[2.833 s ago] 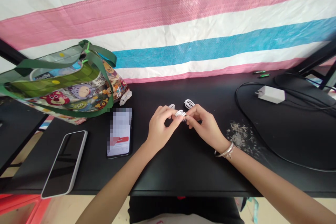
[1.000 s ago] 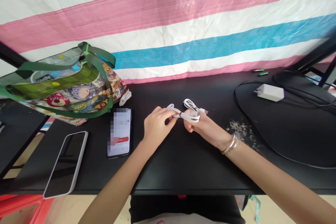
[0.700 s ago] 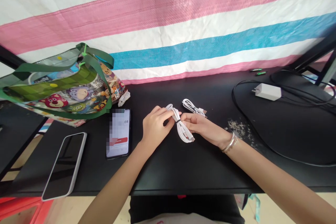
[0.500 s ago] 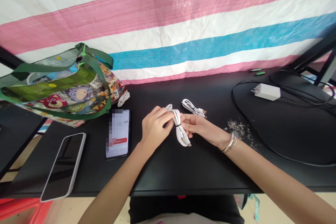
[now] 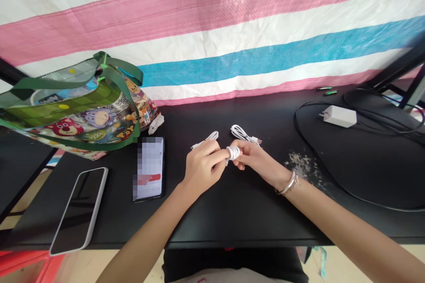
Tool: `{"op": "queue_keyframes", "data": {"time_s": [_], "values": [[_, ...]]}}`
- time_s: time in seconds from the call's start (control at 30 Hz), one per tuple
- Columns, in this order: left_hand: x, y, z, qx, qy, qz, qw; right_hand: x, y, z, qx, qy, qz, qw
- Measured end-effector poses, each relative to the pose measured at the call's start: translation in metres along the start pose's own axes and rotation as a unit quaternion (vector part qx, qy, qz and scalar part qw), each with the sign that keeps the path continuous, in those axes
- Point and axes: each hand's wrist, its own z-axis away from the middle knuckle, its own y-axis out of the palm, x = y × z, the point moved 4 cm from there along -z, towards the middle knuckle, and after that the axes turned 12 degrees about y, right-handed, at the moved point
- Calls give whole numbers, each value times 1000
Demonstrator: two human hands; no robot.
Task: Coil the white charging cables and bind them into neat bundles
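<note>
A coiled white charging cable (image 5: 233, 153) is pinched between my two hands above the black table (image 5: 212, 225). My left hand (image 5: 206, 166) grips its left side, fingers closed. From the other side my right hand (image 5: 251, 155) holds the coil, with the fingers bent around it. Only the rounded end of the bundle faces me; its plugs are mostly hidden. Just behind my left hand lies a second white cable (image 5: 212, 136), partly covered by the fingers. Another bundled white cable with a dark tie (image 5: 243, 133) rests behind my right hand.
To the left lie a lit phone (image 5: 151, 163) and a dark-screened phone (image 5: 79, 210). A cartoon-printed bag (image 5: 99, 119) stands behind them. At right are a white power adapter (image 5: 340, 116), a looping black cord (image 5: 318, 159) and scattered pale crumbs (image 5: 303, 162). Striped sheeting (image 5: 232, 66) hangs behind.
The held cable has turned from hanging lengthwise, with tie and plugs showing, to end-on between my fingers. My left hand has shifted slightly right, uncovering more of the cable behind it.
</note>
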Motion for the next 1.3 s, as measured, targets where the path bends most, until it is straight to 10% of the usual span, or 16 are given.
{"op": "queue_keyframes", "data": {"time_s": [0.63, 1.3], "values": [[13, 7, 7, 69, -148, 67, 984, 7, -3, 3, -50, -84, 53, 994], [28, 17, 16, 47, -328, 325, 886, 8, -2, 8, -100, -187, 172, 962]]}}
